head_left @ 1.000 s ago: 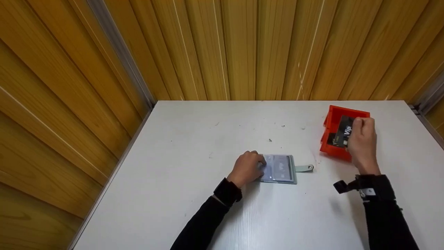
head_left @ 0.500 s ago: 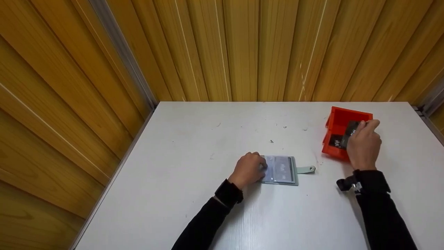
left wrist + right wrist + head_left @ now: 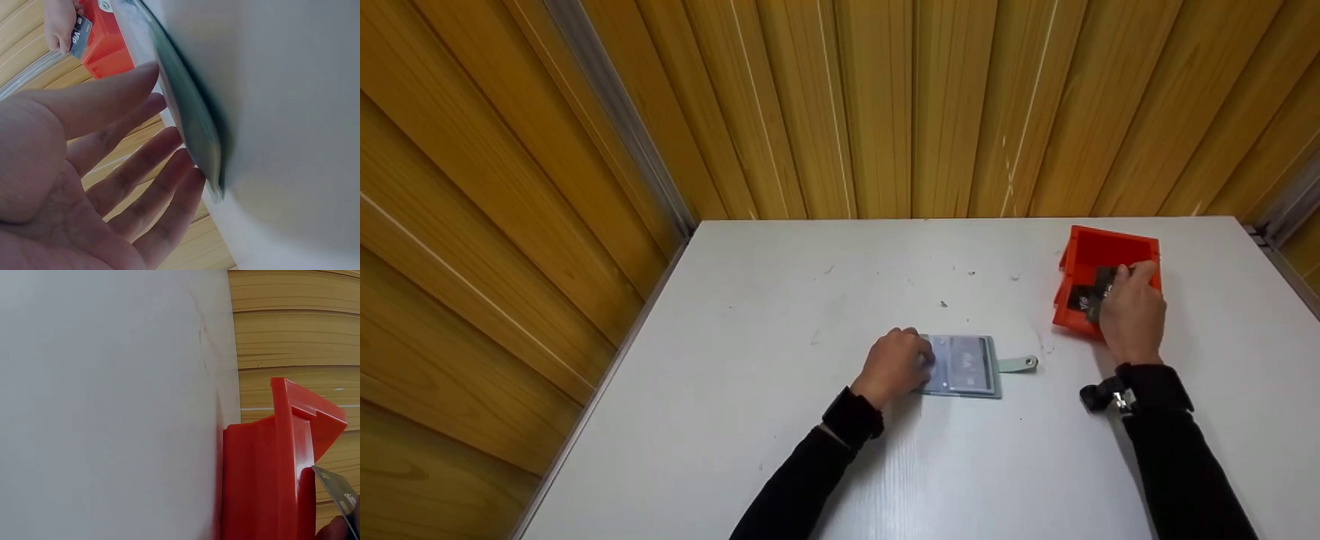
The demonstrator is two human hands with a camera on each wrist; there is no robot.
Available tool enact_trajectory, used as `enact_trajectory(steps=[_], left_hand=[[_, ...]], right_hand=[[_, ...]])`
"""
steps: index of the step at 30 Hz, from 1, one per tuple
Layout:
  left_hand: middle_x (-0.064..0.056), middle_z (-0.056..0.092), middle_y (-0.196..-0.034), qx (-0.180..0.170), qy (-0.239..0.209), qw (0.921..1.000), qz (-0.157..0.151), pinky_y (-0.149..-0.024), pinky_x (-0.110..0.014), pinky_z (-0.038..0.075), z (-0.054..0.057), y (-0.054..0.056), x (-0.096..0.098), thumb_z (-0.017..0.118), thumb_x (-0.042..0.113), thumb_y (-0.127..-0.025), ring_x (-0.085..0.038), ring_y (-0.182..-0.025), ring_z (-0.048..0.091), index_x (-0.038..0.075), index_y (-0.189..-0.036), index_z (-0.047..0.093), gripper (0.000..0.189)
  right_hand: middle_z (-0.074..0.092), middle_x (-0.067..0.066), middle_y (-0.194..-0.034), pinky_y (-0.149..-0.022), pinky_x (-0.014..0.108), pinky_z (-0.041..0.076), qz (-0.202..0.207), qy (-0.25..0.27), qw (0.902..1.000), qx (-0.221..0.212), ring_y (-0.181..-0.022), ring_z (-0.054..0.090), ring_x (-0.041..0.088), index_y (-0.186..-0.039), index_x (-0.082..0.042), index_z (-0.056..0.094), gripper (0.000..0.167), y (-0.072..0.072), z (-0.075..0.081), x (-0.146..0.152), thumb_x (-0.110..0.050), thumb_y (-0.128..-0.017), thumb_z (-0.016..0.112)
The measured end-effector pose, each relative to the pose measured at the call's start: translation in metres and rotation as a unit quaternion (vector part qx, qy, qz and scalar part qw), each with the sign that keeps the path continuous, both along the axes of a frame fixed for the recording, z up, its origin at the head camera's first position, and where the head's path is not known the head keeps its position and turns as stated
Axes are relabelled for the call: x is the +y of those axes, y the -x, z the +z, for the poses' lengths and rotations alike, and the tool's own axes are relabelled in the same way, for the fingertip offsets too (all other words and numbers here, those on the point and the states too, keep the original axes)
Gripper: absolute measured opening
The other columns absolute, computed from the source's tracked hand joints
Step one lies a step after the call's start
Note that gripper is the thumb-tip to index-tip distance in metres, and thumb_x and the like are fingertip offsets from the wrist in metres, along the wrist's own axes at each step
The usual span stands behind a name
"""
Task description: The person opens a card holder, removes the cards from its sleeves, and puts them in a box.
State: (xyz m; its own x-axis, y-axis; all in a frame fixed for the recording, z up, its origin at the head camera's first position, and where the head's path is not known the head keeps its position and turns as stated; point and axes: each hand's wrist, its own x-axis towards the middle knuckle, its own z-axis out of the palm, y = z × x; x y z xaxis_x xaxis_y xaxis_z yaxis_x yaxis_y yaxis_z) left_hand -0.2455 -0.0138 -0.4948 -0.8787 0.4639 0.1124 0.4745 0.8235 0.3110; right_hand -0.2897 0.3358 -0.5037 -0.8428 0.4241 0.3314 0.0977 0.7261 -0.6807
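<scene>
A pale green card holder (image 3: 994,375) lies open on the table, its clear sleeves (image 3: 969,364) showing a "Vip" card inside. My left hand (image 3: 892,364) rests on its left part; in the left wrist view the extended thumb and fingertips press along the holder (image 3: 194,115). At the right, my right hand (image 3: 1134,311) pinches a dark card (image 3: 1103,279) over the red bin (image 3: 1114,251). Another black "Vip" card (image 3: 1081,298) sits in the bin, partly overlapped by the held one. The right wrist view catches the held card (image 3: 336,488) edge-on beside the bin wall (image 3: 253,478).
A snap strap (image 3: 1018,364) sticks out to the right of the holder. The white table (image 3: 735,375) ends at a wooden plank wall (image 3: 877,112) behind, with another plank wall on the left.
My right hand, with the dark card pinched in it, has dipped lower into the red bin, and the card has turned and shows less of its face. The left hand stays on the holder.
</scene>
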Motion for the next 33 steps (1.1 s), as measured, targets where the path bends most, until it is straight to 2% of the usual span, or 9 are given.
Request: enact_trajectory(steps=[3, 7, 13, 16, 20, 22, 27, 30, 33], left_hand=[[-0.003, 0.071, -0.092, 0.004, -0.005, 1.0000, -0.003, -0.077, -0.026, 0.053, 0.000, -0.001, -0.001, 0.086, 0.012, -0.083, -0.018, -0.086, 0.063, 0.013, -0.097, 0.084, 0.014], [-0.003, 0.071, -0.091, 0.008, -0.002, 0.9999, -0.006, -0.077, -0.026, 0.052, -0.001, -0.001, -0.003, 0.085, 0.012, -0.084, -0.018, -0.085, 0.063, 0.013, -0.097, 0.084, 0.014], [-0.003, 0.073, -0.093, 0.001, -0.008, 0.9999, -0.010, -0.077, -0.027, 0.052, -0.002, -0.002, -0.006, 0.084, 0.013, -0.084, -0.018, -0.086, 0.063, 0.013, -0.099, 0.084, 0.014], [-0.003, 0.073, -0.094, 0.006, -0.008, 0.9999, -0.012, -0.078, -0.027, 0.053, -0.003, -0.002, -0.006, 0.085, 0.013, -0.084, -0.019, -0.087, 0.063, 0.013, -0.098, 0.084, 0.015], [-0.002, 0.072, -0.094, 0.011, -0.006, 0.9998, -0.015, -0.080, -0.026, 0.053, -0.003, -0.001, -0.007, 0.086, 0.014, -0.084, -0.018, -0.089, 0.064, 0.013, -0.098, 0.084, 0.014], [-0.002, 0.072, -0.094, 0.011, -0.006, 0.9998, -0.015, -0.080, -0.026, 0.053, -0.003, 0.000, -0.009, 0.085, 0.014, -0.084, -0.018, -0.089, 0.064, 0.013, -0.098, 0.084, 0.014], [-0.002, 0.072, -0.094, 0.005, -0.005, 0.9999, -0.012, -0.080, -0.026, 0.052, -0.003, -0.001, -0.008, 0.085, 0.014, -0.084, -0.018, -0.089, 0.063, 0.013, -0.099, 0.084, 0.015], [-0.002, 0.072, -0.095, -0.001, -0.004, 0.9999, -0.011, -0.081, -0.026, 0.052, -0.002, -0.001, -0.007, 0.085, 0.014, -0.084, -0.018, -0.090, 0.063, 0.013, -0.100, 0.084, 0.016], [-0.002, 0.072, -0.096, -0.006, -0.007, 0.9999, -0.006, -0.081, -0.025, 0.052, -0.002, 0.000, -0.007, 0.085, 0.014, -0.084, -0.018, -0.090, 0.063, 0.013, -0.100, 0.084, 0.016]], right_hand=[[0.060, 0.037, -0.091, -0.073, 0.053, 0.049, -0.010, 0.018, 0.9998, -0.006, -0.094, 0.062, 0.055, -0.129, 0.008, 0.036, 0.044, -0.001, 0.001, 0.002, -0.032, -0.113, 0.027], [0.060, 0.044, -0.107, -0.088, 0.065, 0.052, -0.007, 0.031, 0.9984, -0.046, -0.103, 0.060, 0.058, -0.135, 0.013, 0.034, 0.049, 0.000, 0.004, 0.003, -0.030, -0.113, 0.026], [0.056, 0.049, -0.106, -0.088, 0.068, 0.051, 0.007, -0.016, 0.9920, -0.125, -0.100, 0.059, 0.062, -0.131, 0.022, 0.034, 0.049, -0.001, 0.010, 0.001, -0.023, -0.111, 0.030], [0.057, 0.045, -0.097, -0.084, 0.065, 0.054, 0.039, -0.059, 0.9795, -0.189, -0.089, 0.060, 0.056, -0.121, 0.024, 0.040, 0.043, -0.003, 0.017, 0.001, -0.017, -0.108, 0.036], [0.056, 0.031, -0.080, -0.066, 0.046, 0.056, 0.106, -0.087, 0.9571, -0.255, -0.074, 0.057, 0.041, -0.109, 0.023, 0.048, 0.037, -0.006, 0.029, 0.002, -0.012, -0.104, 0.040], [0.056, 0.030, -0.079, -0.065, 0.045, 0.055, 0.114, -0.084, 0.9584, -0.248, -0.074, 0.058, 0.040, -0.109, 0.022, 0.048, 0.037, -0.006, 0.031, 0.000, -0.013, -0.106, 0.040], [0.057, 0.039, -0.094, -0.084, 0.065, 0.055, 0.066, -0.073, 0.9822, -0.160, -0.085, 0.061, 0.050, -0.122, 0.018, 0.040, 0.040, 0.004, 0.019, -0.005, -0.021, -0.111, 0.037], [0.055, 0.034, -0.086, -0.070, 0.055, 0.056, 0.074, -0.066, 0.9830, -0.155, -0.080, 0.060, 0.047, -0.121, 0.015, 0.038, 0.038, 0.010, 0.004, -0.002, -0.022, -0.112, 0.035], [0.050, 0.026, -0.080, -0.062, 0.041, 0.049, 0.109, -0.064, 0.9744, -0.186, -0.075, 0.057, 0.041, -0.119, 0.014, 0.037, 0.036, 0.014, -0.003, 0.001, -0.021, -0.113, 0.034]])
